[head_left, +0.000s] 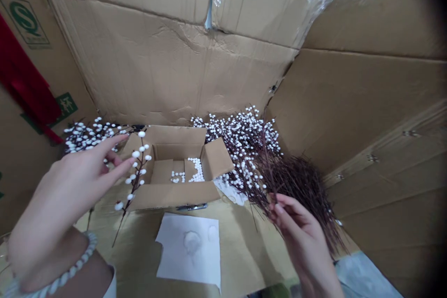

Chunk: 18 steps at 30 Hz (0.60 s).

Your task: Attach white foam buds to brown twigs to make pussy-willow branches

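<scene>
1. Left hand [75,181]: grip loose, digits spread; thumb at the berried sprig [138,171], by the left side of the open box [174,194] on the worktop [139,251]. Contact unclear; a brush could topple it.
2. Right hand [300,230]: grip pinching a dark twig [272,179]; tugging could snag the twig pile [303,184].
3. Bumping the box could scatter loose berries [196,172].

We record one view, taken from the person's head and directed forward and steeply down over a pale tan tabletop [136,251]. We find it set close: the bare left hand [66,186] and the bare right hand [298,226] enter large from the near side. We place the open brown cardboard box [174,194] at middle depth, left of centre. A tall brown cardboard wall [157,65] closes the far side; the far right corner of the view is dark.
</scene>
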Each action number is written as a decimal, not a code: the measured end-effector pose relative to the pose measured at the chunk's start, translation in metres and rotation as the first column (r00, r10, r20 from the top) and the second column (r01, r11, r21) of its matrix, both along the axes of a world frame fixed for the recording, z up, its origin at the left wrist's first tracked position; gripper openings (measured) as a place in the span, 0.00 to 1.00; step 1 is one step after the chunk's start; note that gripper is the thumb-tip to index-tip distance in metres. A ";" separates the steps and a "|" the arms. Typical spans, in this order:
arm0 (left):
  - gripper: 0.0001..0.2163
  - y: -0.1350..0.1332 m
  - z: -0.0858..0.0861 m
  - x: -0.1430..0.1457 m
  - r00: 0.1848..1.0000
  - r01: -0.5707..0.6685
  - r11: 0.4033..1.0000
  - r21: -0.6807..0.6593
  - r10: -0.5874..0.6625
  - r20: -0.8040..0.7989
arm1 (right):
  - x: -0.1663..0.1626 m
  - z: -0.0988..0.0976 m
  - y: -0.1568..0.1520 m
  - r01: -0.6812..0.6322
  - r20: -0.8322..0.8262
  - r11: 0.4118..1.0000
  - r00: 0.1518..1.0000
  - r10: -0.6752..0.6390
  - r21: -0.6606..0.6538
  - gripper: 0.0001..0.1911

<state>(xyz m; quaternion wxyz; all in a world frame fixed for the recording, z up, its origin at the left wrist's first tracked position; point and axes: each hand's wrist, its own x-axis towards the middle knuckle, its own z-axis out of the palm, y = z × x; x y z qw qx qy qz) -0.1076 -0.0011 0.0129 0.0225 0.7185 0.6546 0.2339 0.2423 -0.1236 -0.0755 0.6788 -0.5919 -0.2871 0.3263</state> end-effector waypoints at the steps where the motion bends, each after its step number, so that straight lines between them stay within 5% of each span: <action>1: 0.24 -0.002 0.000 0.006 0.997 0.070 0.997 0.032 -0.071 0.041 | -0.013 0.002 0.004 -0.086 -0.115 0.995 0.989 0.091 0.051 0.17; 4: 0.16 -0.009 0.000 0.028 0.911 0.376 0.926 0.033 -0.376 0.170 | -0.050 0.010 0.014 -0.229 -0.327 0.957 0.903 0.278 0.179 0.14; 8: 0.14 -0.013 0.001 0.055 0.708 0.701 0.700 -0.134 -0.664 0.241 | -0.090 0.020 0.021 -0.293 -0.452 0.928 0.813 0.368 0.229 0.13; 13: 0.13 -0.011 0.002 0.072 0.481 0.875 0.452 -0.171 -0.777 0.406 | -0.117 0.029 0.023 -0.378 -0.532 0.882 0.703 0.471 0.282 0.12; 18: 0.07 -0.008 0.002 0.085 0.360 0.908 0.418 -0.022 -0.752 0.552 | -0.128 0.029 0.026 -0.374 -0.588 0.863 0.632 0.505 0.339 0.11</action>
